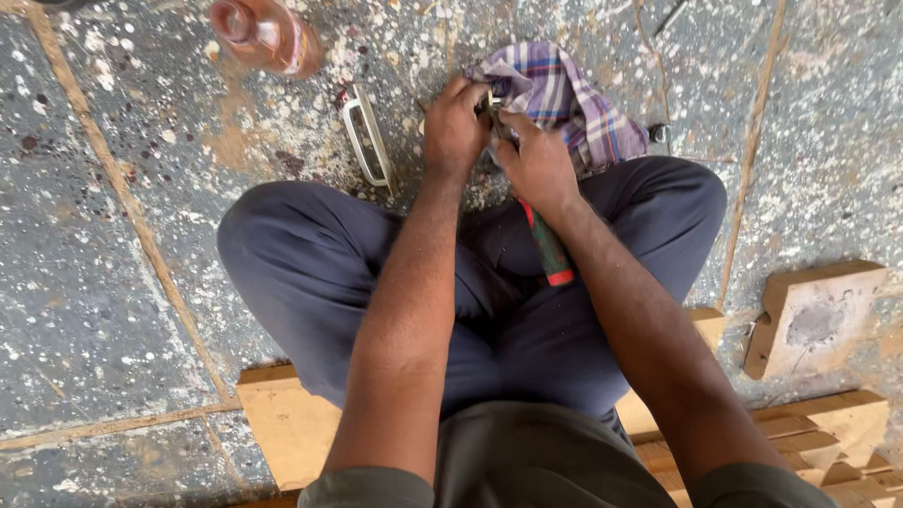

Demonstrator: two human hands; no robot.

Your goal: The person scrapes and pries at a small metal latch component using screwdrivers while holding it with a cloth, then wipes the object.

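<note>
Both hands closed around a green-and-red-handled tool: left hand [453, 127], right hand [536, 162], tool [547, 249]. Plaid cotton cloth [574, 99] at 1 o'clock might snag; tool tip could slip, nick fingers.

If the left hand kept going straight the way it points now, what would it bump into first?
Probably the checked cloth: the left hand points up and slightly rightward, already touching its bunched edge. Depth is hard to judge.

Workshop floor, likely woodworking — paint-spattered grey stone slab floor [94, 282] with stained joints, rough cut pale wooden blocks [814, 315] and stacked timber offcuts [828, 442] at the edge, a bare metal door handle [367, 136] lying loose — person sits on a flat wooden board [287, 423].
</note>
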